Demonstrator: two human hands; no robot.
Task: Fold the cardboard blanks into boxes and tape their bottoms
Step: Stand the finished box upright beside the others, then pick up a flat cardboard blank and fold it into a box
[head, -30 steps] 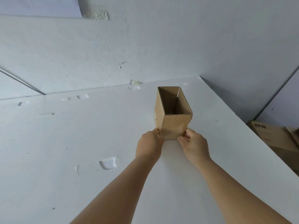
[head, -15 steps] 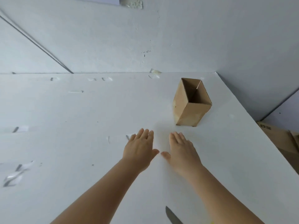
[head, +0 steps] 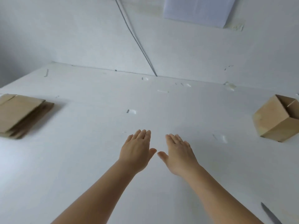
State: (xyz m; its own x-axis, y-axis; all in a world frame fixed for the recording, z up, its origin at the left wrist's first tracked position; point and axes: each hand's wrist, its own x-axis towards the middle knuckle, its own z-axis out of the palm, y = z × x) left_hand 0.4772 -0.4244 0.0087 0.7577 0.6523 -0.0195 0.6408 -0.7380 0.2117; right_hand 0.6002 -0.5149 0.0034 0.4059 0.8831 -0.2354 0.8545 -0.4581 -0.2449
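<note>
Two hands, both palm-down over the white counter (head: 80, 159), fingers straight and together, thumbs nearly meeting: left hand (head: 136, 151) and right hand (head: 178, 152), each grip wide and holding nothing. One folded box (head: 276, 120), far right of the right hand, standing on the counter with its open top tipped away; brown corrugated cardboard, squared walls, inner flaps visible, nothing seen inside. One stack of flat blanks (head: 21, 115), far left of the left hand, same brown cardboard, layered edges showing; exact count not clear. Several scraps of clear tape (head: 131, 111) stuck to the counter beyond the fingertips, glossy and curled. One grey blade (head: 270, 215), slim and pointed, near the right forearm at the lower edge. One cable (head: 137, 41) running down the white wall. One pale sheet (head: 197, 10) fixed to the wall above.
</note>
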